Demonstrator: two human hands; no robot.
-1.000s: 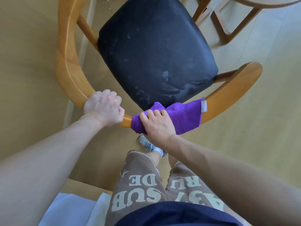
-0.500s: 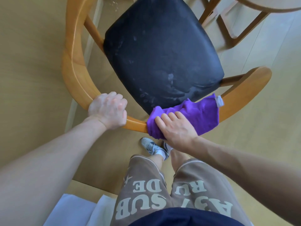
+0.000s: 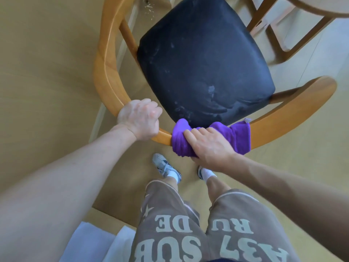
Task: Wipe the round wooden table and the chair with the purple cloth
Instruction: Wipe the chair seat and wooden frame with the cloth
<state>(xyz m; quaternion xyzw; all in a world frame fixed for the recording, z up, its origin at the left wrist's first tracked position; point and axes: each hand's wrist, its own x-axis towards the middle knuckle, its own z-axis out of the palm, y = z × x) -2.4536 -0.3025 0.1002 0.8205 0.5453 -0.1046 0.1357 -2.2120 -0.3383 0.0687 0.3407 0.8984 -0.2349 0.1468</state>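
At the chair backrest's near curve | purple cloth gripped around rail by right hand | rail clasped by left hand | dusty seat judged unwiped; table progress cannot be told.

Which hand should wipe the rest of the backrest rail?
Right. The right hand already grips the purple cloth wrapped over the rail; the left hand grips bare rail, steadying the chair.

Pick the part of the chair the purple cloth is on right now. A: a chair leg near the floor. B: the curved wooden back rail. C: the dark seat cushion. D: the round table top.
B: the cloth is wrapped over the wooden rail, with the right hand gripping it there while the left hand grips the rail beside it.
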